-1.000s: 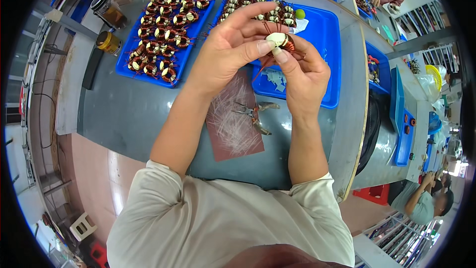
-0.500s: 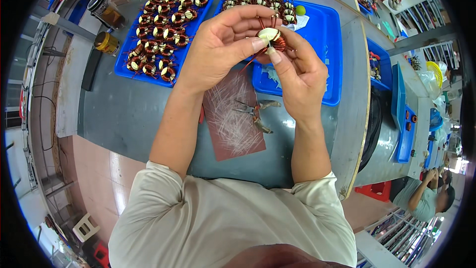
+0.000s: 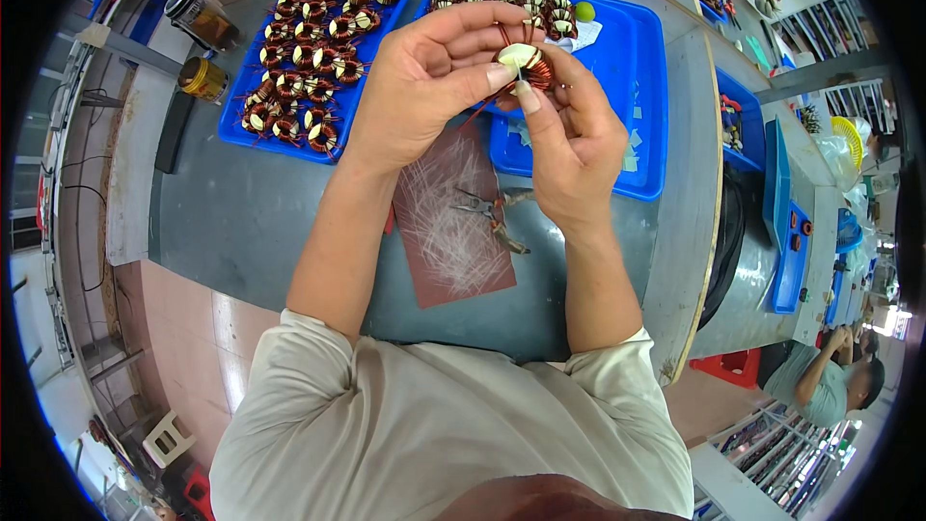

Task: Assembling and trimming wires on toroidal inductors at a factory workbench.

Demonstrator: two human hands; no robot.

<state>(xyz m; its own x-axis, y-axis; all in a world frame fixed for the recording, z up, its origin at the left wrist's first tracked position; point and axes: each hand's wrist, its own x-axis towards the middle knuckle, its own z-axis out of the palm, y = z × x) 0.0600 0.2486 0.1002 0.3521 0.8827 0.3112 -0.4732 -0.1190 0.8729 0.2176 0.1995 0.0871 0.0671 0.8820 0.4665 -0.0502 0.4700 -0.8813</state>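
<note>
Between both hands, above the bench, is a toroidal coil (image 3: 536, 72) wound with reddish-brown copper wire, a pale cream piece across its middle and loose wire ends sticking out. My left hand (image 3: 439, 77) is closed, its thumb pressed on the pale piece and its fingers behind the coil. My right hand (image 3: 577, 140) is closed on the coil's near right side, the thumb tip close to the left thumb. A thin clear strip seems to show between the thumbs. Below the hands lie pliers (image 3: 494, 215) on a reddish-brown board (image 3: 424, 280) strewn with thin clear strips.
At the left, a blue tray (image 3: 231, 125) holds many similar coils. Another blue tray (image 3: 651, 116) at the right holds upright coils, a green ball (image 3: 585, 12) and pale scraps. A lidded jar (image 3: 201, 19) and a yellow container (image 3: 203, 82) stand at the far left. Wooden partition (image 3: 696, 212) borders the right.
Both hands have shifted slightly, still holding the coil, and the coil has turned a little. The thumbs have moved slightly. The whole view has also shifted a little.
</note>
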